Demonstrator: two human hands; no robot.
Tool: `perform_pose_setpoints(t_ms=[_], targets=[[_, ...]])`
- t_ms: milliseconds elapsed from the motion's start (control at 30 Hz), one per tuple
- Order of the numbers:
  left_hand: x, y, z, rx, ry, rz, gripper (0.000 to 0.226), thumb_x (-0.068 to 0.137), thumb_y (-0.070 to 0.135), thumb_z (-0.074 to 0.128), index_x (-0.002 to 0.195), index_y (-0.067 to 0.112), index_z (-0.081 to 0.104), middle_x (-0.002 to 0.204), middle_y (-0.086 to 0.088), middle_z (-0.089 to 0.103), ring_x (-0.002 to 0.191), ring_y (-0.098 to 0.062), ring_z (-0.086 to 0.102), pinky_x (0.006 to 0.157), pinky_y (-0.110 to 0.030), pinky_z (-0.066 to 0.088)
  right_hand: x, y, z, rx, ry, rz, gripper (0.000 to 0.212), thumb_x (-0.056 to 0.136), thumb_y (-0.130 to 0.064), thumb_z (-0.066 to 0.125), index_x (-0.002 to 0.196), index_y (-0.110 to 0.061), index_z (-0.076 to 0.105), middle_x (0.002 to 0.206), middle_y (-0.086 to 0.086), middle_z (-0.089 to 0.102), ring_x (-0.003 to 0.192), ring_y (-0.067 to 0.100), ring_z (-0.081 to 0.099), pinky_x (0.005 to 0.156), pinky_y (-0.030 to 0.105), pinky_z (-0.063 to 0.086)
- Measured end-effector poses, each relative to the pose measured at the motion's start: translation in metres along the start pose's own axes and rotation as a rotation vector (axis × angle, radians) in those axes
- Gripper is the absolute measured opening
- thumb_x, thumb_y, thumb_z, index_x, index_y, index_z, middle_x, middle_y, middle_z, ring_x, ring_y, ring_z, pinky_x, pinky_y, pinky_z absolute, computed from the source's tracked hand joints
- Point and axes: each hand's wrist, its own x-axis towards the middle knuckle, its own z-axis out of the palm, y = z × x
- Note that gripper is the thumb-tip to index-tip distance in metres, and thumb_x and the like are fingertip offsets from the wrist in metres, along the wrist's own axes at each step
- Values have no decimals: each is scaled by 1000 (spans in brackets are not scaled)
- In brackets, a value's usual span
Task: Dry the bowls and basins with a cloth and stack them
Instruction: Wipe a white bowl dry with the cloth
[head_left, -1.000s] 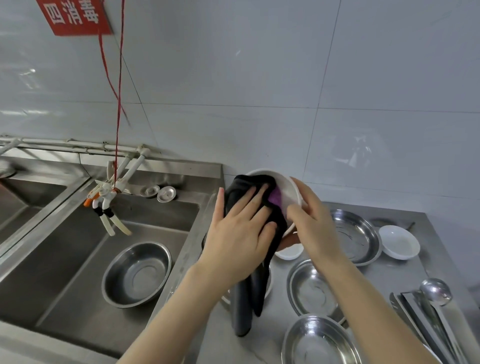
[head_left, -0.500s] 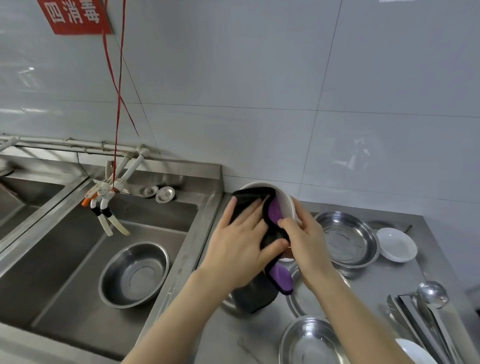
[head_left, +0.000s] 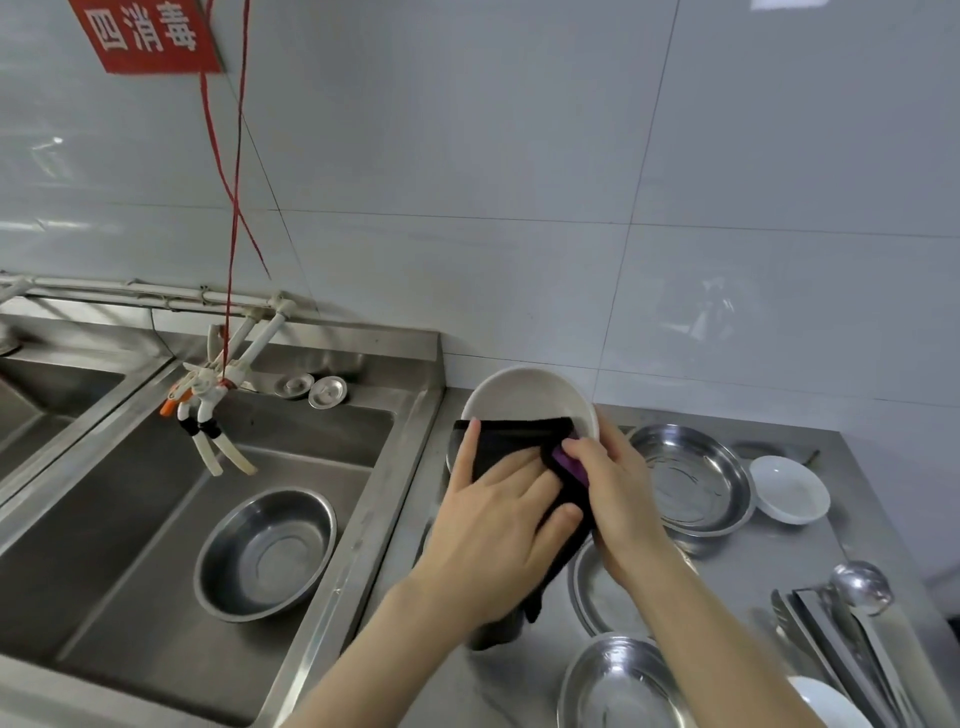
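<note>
Head view. I count one white bowl (head_left: 530, 400), tipped toward me above the left end of the table (head_left: 737, 571), with the tiled wall close behind it. My right hand (head_left: 618, 499) grips its right rim, thumb in front on the cloth (head_left: 514, 441). My left hand (head_left: 498, 530) holds nothing: its fingers (head_left: 511, 466) are straight and spread, pressing the one black cloth, which shows a purple patch, into the bowl's lower half. The cloth's tail hangs down to the table.

I count four steel basins. The lone basin (head_left: 266, 553) sits in the sink (head_left: 311, 431). On the table, the far basin (head_left: 691, 478) is just right of my right hand, the middle basin (head_left: 602, 592) is partly under my wrists, and the near basin (head_left: 618, 686) is cut by the bottom edge. There are two small white dishes: the far dish (head_left: 789, 488) beside the far basin and the near dish (head_left: 826, 701) at the bottom right. One ladle (head_left: 860, 587) and one pair of tongs (head_left: 810, 623) lie by the table's right edge. Two round strainers (head_left: 327, 392) rest on the ledge behind the sink.

The sink's raised rim runs just left of my left forearm. Bare table shows between the far basin and the ladle, and at the near left.

A red sign (head_left: 150, 36) on the wall reads "四消毒". Red strings (head_left: 234, 208) hang from it to the tap (head_left: 208, 395).
</note>
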Motion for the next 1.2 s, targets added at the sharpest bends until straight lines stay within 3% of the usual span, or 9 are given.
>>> perform_pose_setpoints(t_ms=[200, 367, 500, 567, 667, 833, 1000, 1067, 1200], targets=[[1, -30, -9, 210, 92, -11, 38, 99, 47, 34, 82, 27, 60, 85, 15, 54, 99, -6, 58, 116, -61, 14, 0, -6, -7, 28, 75, 31, 38, 92, -5, 49, 116, -29, 67, 95, 9, 65, 75, 23, 63, 56, 36, 55], [1, -31, 2, 16, 343, -58, 34, 99, 39, 43, 75, 20, 58, 74, 13, 51, 81, -7, 53, 115, -41, 26, -7, -2, 2, 52, 60, 13, 41, 91, -3, 46, 114, -29, 67, 94, 10, 66, 78, 22, 63, 54, 33, 53], [4, -14, 15, -182, 364, -277, 18, 90, 37, 48, 95, 30, 63, 107, 19, 63, 112, -3, 53, 117, -37, 19, -8, 1, 6, -9, 89, -42, 47, 91, -2, 45, 123, -31, 63, 93, 15, 66, 75, 18, 63, 56, 30, 54], [3, -6, 21, -136, 287, -235, 32, 97, 41, 38, 111, 34, 67, 132, 19, 57, 134, -3, 39, 119, -40, 13, -6, 2, 5, -12, 99, -39, 46, 91, -3, 45, 122, -32, 63, 94, 22, 64, 74, 25, 60, 61, 41, 55], [1, -1, 23, -89, 194, -125, 40, 100, 43, 35, 123, 31, 65, 142, 11, 51, 141, -8, 32, 119, -47, 18, -4, 2, 3, -14, 144, -42, 45, 91, -5, 47, 119, -35, 65, 90, 17, 65, 76, 29, 58, 69, 48, 55], [-5, -6, 24, -100, 219, -80, 31, 96, 35, 48, 121, 23, 63, 117, 6, 52, 111, -12, 50, 98, -35, 45, -3, -3, 6, -3, 179, -54, 49, 90, -4, 47, 117, -40, 65, 78, 7, 57, 71, 23, 50, 64, 40, 48], [-4, 1, 26, -151, 183, -84, 34, 99, 37, 41, 124, 27, 61, 120, 17, 57, 117, -3, 49, 100, -33, 39, -2, 1, 8, -54, 198, -87, 44, 93, -7, 47, 124, -35, 62, 93, -1, 71, 83, 12, 65, 76, 28, 55], [1, -2, 22, -143, 164, -73, 37, 100, 37, 34, 123, 30, 62, 121, 19, 57, 118, -2, 48, 100, -34, 36, -4, 2, 7, -17, 184, -58, 41, 93, -7, 50, 123, -32, 63, 92, 0, 71, 85, 20, 65, 76, 31, 54], [16, -25, 11, -100, 320, -29, 25, 97, 24, 52, 91, 14, 74, 104, 4, 58, 102, -13, 52, 87, -35, 45, -11, -6, 4, 77, 118, -20, 47, 92, 1, 46, 123, -30, 62, 82, 9, 66, 65, 27, 59, 57, 35, 53]])
